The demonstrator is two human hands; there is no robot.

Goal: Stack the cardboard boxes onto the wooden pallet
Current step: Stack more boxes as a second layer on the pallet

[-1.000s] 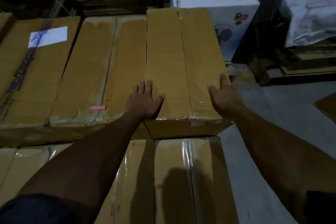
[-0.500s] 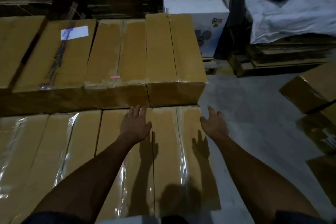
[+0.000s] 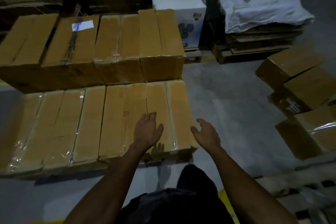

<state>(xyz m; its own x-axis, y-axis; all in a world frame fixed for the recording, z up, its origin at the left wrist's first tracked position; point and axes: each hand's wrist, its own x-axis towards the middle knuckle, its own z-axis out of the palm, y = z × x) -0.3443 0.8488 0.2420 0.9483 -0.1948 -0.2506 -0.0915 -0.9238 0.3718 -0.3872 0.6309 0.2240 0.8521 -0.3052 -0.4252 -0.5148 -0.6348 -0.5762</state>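
Brown cardboard boxes stand in two tiers ahead of me. The upper back row ends at the right with a taped box. The lower front row is wrapped in clear film, and its rightmost box lies under my hands. My left hand hovers flat over that box, fingers straight, holding nothing. My right hand is beside the box's right edge with fingers loosely spread, empty. The pallet under the stack is mostly hidden; only a dark strip shows below the front boxes.
Several loose cardboard boxes lie on the grey floor at the right. A white fan box stands behind the stack. Flattened cardboard under a white sack sits on a pallet at the back right. Another pallet lies at lower right.
Both hands let go of the top right box and drew back toward me. The view has pulled away from the stack, showing the lower row's front edge and the floor.
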